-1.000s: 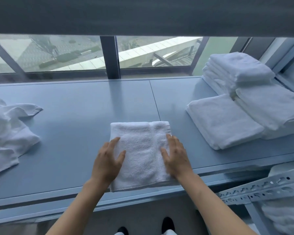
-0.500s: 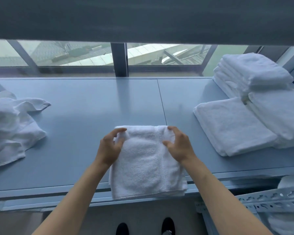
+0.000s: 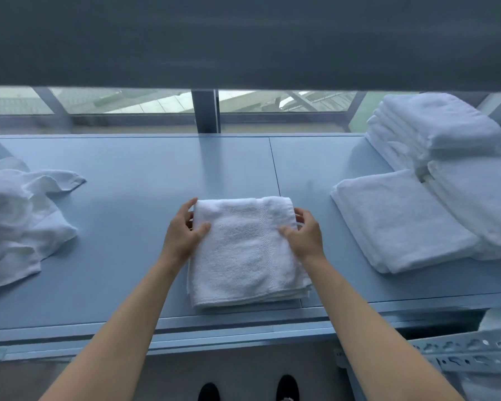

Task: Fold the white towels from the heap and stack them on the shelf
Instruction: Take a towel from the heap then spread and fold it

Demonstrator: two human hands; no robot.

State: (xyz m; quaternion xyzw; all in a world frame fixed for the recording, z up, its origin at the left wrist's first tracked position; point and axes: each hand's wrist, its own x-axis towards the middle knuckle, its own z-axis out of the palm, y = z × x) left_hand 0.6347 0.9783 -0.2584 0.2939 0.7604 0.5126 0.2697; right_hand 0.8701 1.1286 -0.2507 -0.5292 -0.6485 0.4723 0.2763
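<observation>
A folded white towel [image 3: 243, 253] lies on the blue-grey shelf [image 3: 128, 227] in front of me, its near edge at the shelf's front rim. My left hand [image 3: 182, 233] grips its left side, thumb on top and fingers curled round the edge. My right hand [image 3: 304, 235] grips its right side the same way. A heap of unfolded white towels [image 3: 15, 218] lies at the far left. Folded white towels [image 3: 399, 218] are stacked at the right, with a taller stack [image 3: 434, 125] behind.
A window with a dark post [image 3: 204, 111] runs along the back of the shelf. A dark shelf underside [image 3: 243, 39] hangs overhead. A perforated metal rack rail [image 3: 469, 351] juts out at the lower right. My shoes [image 3: 209, 392] show on the floor below.
My hands went from lying flat on the towel to gripping its two sides. The towel now reaches farther back on the shelf; the view has also shifted.
</observation>
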